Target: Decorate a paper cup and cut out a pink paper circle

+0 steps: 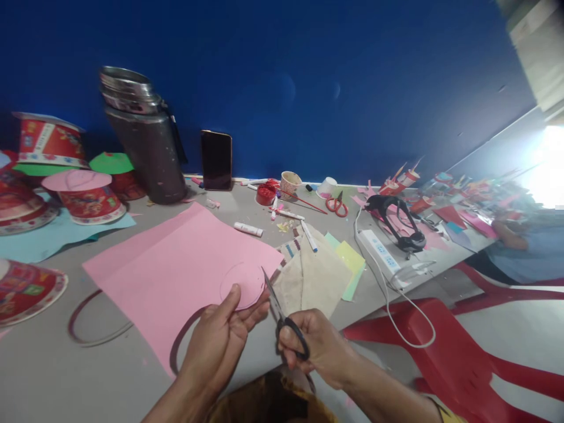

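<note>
My left hand (222, 335) grips a sheet of pink paper (176, 252), thumb on top and fingers beneath. A drawn circle (242, 283) marks the sheet near its right edge, and part of the paper around it looks cut away. My right hand (308, 343) has its fingers through the handles of black-handled scissors (277, 305). Their blades point up and away, beside the right edge of the circle. Whether the blades touch the paper I cannot tell. A dark round band (180, 338) shows partly behind my left hand.
Red paper cups (90, 197) with coloured tops stand at left, near a dark flask (145, 141) and a phone (217, 160). Markers (248, 228), red-handled scissors (336, 205) and a beige cloth (315, 279) lie beyond. A power strip (379, 254) and red chair (423, 341) are at right; a person sits farther off.
</note>
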`<state>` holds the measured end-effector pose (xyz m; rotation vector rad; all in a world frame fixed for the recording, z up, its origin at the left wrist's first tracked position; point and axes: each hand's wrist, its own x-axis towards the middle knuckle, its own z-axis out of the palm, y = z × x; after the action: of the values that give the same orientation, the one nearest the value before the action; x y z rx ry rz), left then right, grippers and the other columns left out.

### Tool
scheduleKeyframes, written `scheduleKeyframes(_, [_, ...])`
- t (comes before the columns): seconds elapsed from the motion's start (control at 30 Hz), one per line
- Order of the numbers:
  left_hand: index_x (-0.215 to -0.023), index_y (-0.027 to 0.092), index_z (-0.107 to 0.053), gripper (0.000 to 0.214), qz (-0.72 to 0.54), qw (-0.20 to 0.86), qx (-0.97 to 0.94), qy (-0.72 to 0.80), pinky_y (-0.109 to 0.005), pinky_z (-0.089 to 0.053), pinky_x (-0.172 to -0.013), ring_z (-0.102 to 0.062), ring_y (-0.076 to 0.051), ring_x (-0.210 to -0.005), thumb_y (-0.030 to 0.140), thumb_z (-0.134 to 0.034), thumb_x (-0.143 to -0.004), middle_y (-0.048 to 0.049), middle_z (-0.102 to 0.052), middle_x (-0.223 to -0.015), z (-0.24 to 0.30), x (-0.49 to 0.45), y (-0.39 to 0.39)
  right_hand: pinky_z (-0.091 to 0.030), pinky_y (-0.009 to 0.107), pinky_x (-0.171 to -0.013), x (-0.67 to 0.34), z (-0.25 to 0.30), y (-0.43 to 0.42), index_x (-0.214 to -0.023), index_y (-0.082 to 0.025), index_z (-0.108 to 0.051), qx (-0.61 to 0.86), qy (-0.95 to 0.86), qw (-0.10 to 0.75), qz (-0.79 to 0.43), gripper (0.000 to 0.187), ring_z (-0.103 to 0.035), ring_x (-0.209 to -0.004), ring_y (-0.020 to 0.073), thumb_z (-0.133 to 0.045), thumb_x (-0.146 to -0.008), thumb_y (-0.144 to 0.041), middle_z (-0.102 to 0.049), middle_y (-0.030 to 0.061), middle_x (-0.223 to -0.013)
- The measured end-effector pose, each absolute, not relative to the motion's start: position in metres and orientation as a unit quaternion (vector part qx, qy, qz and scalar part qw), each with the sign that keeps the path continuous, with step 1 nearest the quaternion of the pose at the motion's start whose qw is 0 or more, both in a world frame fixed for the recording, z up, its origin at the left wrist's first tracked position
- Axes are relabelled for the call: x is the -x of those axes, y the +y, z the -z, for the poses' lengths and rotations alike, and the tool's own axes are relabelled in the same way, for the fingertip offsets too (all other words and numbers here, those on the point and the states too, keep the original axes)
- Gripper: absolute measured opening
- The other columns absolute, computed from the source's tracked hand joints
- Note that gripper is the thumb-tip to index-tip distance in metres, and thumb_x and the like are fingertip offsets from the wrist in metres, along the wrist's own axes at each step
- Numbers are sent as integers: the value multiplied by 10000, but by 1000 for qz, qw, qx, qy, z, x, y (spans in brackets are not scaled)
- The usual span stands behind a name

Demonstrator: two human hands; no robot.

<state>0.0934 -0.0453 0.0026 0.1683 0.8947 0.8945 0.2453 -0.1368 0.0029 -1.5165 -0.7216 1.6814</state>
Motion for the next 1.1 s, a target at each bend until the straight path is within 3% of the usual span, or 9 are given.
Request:
scheduleKeyframes(0.43, [-939,-14,-775,155,-416,801,-92,420,-375,-704,-705,-816,-289,-810,67,-642,-948,-256,-807,-1016,-4,-93,-47,-157,205,-366,-250,-6,-138,-676,-145,-629,599,-264,363,-663,727,-325,-374,25,-834,-570,-835,-541,-49,-476])
scheduleKeyframes(1.1, [-811,3,-772,205,-395,802,-116,431,-368,-703,-737,-818,-313,-875,96,-647,-944,-259,-805,-971,-5,-93,-49,-161,214,-379,-271,-21,-130,-712,-128,-655,580,-276,331,-692,704,-337,-378,21,-854,-608,-796,-564,-46,-492])
